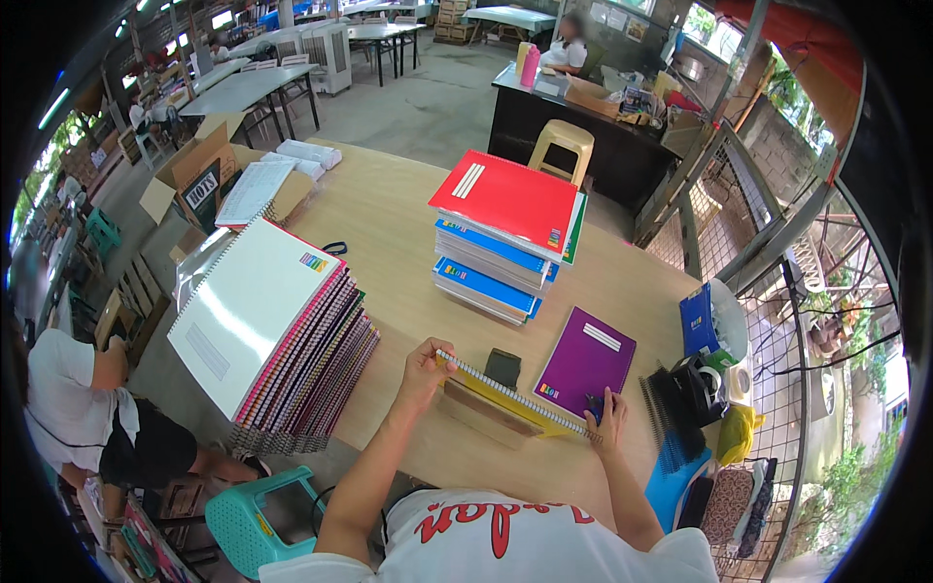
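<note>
Yellow spiral notebook (510, 401) held on edge at the near side of the table (379, 219), seemingly to keep its coil (515, 392) up and reachable. Left hand (423, 376) pinches one end; right hand (610, 421) bends at the other, its grip unclear, beside a small dark tool (594, 402).

At a light wooden table (389, 199), a person's left hand (424, 379) pinched the left end of a yellow spiral notebook (517, 399), held edge-on with its coil up. The right hand (609, 426) was at the coil's right end, a small dark tool (594, 402) by its fingers. Just beyond lay a purple notebook (575, 361); farther off stood a red-topped stack (510, 202). A taller, white-topped stack (258, 306) stood left, black coils (669, 416) right.
</note>
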